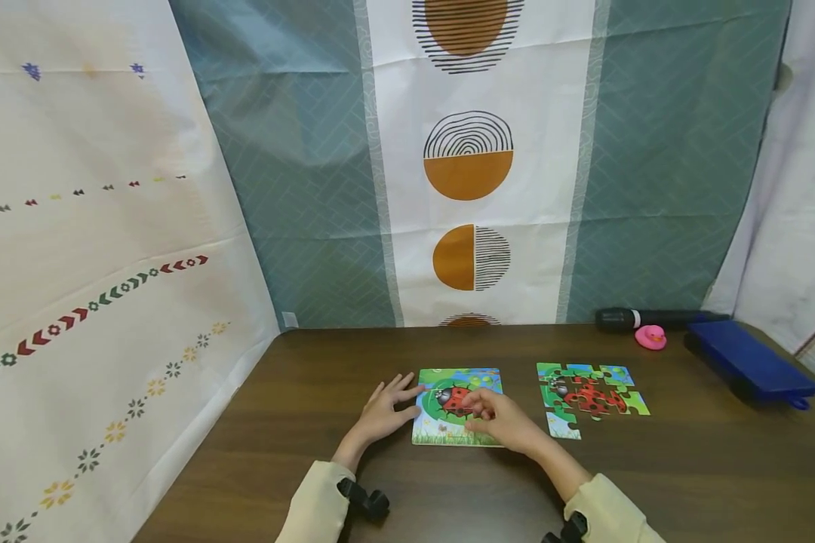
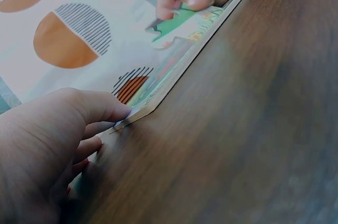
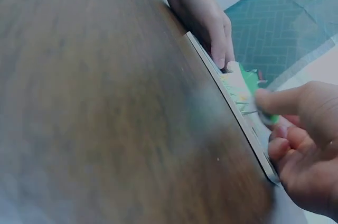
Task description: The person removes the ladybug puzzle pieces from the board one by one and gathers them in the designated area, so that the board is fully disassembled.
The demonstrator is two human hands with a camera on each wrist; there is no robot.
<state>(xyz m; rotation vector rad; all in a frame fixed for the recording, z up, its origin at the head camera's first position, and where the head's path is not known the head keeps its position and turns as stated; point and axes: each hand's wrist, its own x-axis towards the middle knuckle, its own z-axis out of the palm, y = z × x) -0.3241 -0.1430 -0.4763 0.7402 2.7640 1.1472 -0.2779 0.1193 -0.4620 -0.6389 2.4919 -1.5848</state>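
A flat puzzle board [image 1: 441, 435] with a printed red ladybug lies on the table in front of me. My left hand [image 1: 382, 413] rests at its left edge, thumb and fingertips touching the rim, fingers spread. Over the board's right part, my right hand [image 1: 505, 424] pinches a puzzle piece [image 2: 182, 26] between thumb and fingers. That green and white piece [image 3: 243, 82] is tilted close above the board in both wrist views. To the right of the board, several loose puzzle pieces [image 1: 601, 398] lie grouped into a ladybug picture with gaps.
A pink rubber duck [image 1: 650, 337] sits at the back right, before a long black cylindrical object [image 1: 614, 319]. Beside them is a flat blue plastic object [image 1: 754, 358]. Patterned cloth [image 1: 306, 188] hangs behind the brown table [image 1: 258, 452], with white cloth on both sides.
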